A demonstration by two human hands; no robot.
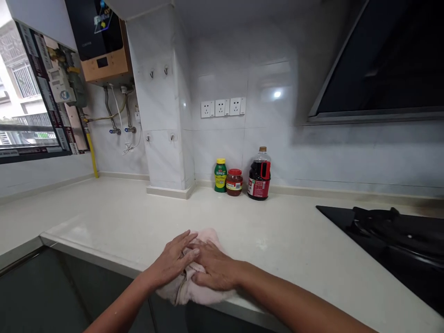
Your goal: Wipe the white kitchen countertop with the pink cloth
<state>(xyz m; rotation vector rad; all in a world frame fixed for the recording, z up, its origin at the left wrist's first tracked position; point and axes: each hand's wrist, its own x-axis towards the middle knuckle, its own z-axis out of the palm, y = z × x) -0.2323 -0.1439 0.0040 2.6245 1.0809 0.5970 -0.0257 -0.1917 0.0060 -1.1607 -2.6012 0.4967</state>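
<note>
A pale pink cloth (208,294) lies bunched on the light countertop (277,249), part of it hanging over the front edge. My right hand (215,266) presses down on it, with folds gathered between thumb and fingers. Beside it, my left hand (174,260) rests against the cloth's left side, fingers stretched out and thumb reaching toward the right hand. The fingertips of the two hands come close together, and the left thumb overlaps the right hand's fingers in view. The cloth under both palms is hidden.
Against the back wall stand a green bottle with yellow cap (220,175), a red-lidded jar (234,182) and a large dark sauce bottle (259,178). A black gas stove (388,236) is at right, under a range hood (388,64). A wall pillar (161,157) juts out behind.
</note>
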